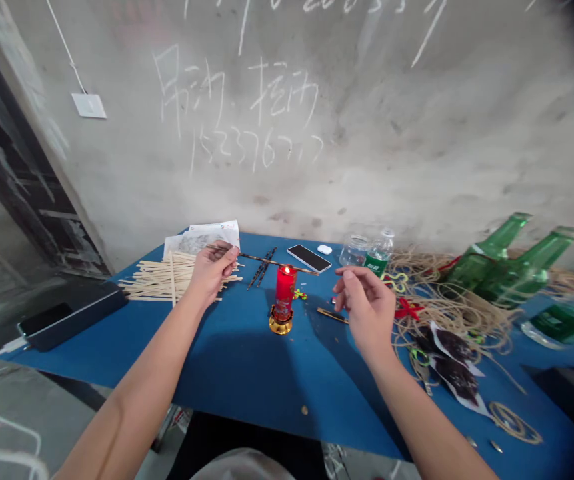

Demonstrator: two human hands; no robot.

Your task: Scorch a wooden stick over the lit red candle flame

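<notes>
Head view: a red candle [285, 293] stands upright in a gold holder [281, 324] on a blue table [131, 340], a small bright flame at its top. Left of the candle, the left hand [215, 268] is closed, thumb against fingers, around one end of a thin, dark-mottled stick [257, 258]. That stick slants across the candle's top, right by the flame, its free end reaching past the candle to the right; whether it touches the wax cannot be told. Right of the candle, the right hand [365, 303] is half open with fingers loosely curled, near the stick's free end but apart from it; whether anything small sits inside its fingers cannot be told.

Behind the candle and slightly left lie more dark sticks [262, 268]; farther left is a spread pile of pale sticks [149, 283], with papers [209, 232] behind it. Behind the candle to the right are a phone [309, 257], a white case [324, 249], a glass jar [353, 253] and a plastic bottle [377, 257]. Just right of the candle is a small yellow-green ornament [299, 294]. Well to its right, two green bottles [491, 252] lean among tangled cord [429, 272], with dark packets [457, 377] nearer the front edge.
</notes>
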